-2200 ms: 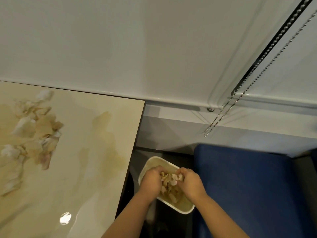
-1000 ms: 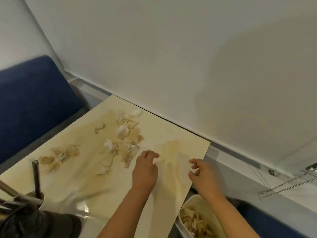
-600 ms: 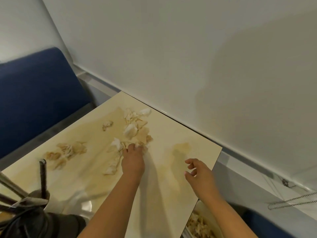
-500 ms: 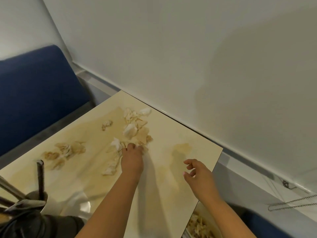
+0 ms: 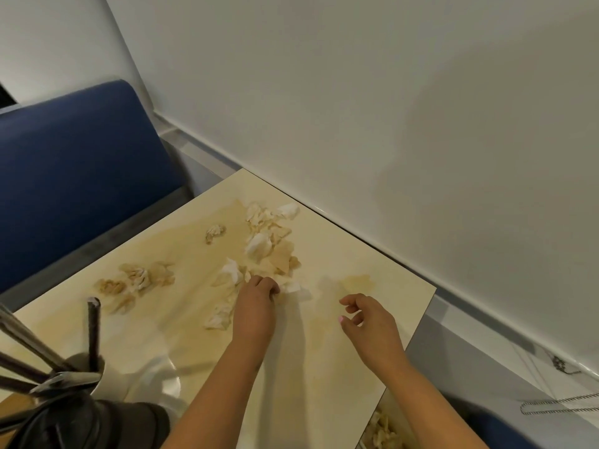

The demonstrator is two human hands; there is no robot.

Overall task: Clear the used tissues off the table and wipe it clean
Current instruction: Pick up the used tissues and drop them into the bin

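A dark metal stand (image 5: 48, 367) rises at the near left corner of the glossy cream table (image 5: 324, 400), with a blue seat (image 5: 74, 176) behind it. Stained, crumpled used tissues (image 5: 269, 244) lie scattered from the table's left side to its far middle. The left hand (image 5: 254, 307) rests on the near end of that pile, fingers curled around a tissue. The right hand (image 5: 369, 322) hovers just right, fingers loosely bent, holding nothing. A bin (image 5: 382, 429) of tissues shows below the table's right edge.
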